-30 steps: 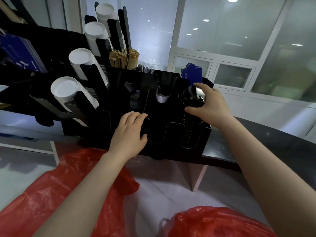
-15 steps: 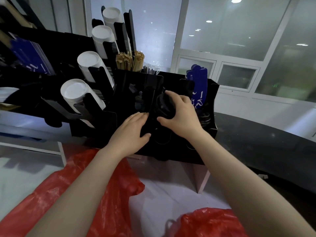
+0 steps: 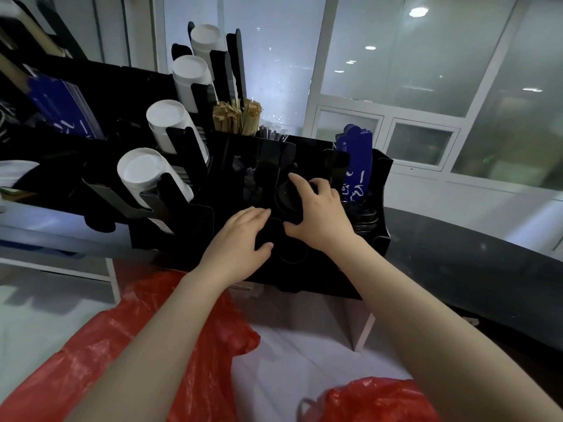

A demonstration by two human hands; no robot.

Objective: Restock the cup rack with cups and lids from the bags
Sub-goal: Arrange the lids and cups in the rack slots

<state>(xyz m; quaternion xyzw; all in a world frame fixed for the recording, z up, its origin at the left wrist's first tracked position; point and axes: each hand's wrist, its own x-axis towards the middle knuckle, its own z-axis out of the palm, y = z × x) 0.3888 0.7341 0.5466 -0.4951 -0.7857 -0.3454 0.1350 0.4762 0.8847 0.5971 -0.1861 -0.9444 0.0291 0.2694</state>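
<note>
While the right hand (image 3: 316, 214) is curling round the lids (image 3: 285, 198) and the left hand (image 3: 240, 236) is lying flat on the rack (image 3: 383, 181), I'm guessing they're needing a straight drop.

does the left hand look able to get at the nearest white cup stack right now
Probably yes. The left hand rests flat on the front of the black rack, holding nothing, and the nearest white cup stack sticks out unblocked just to its left.
</note>
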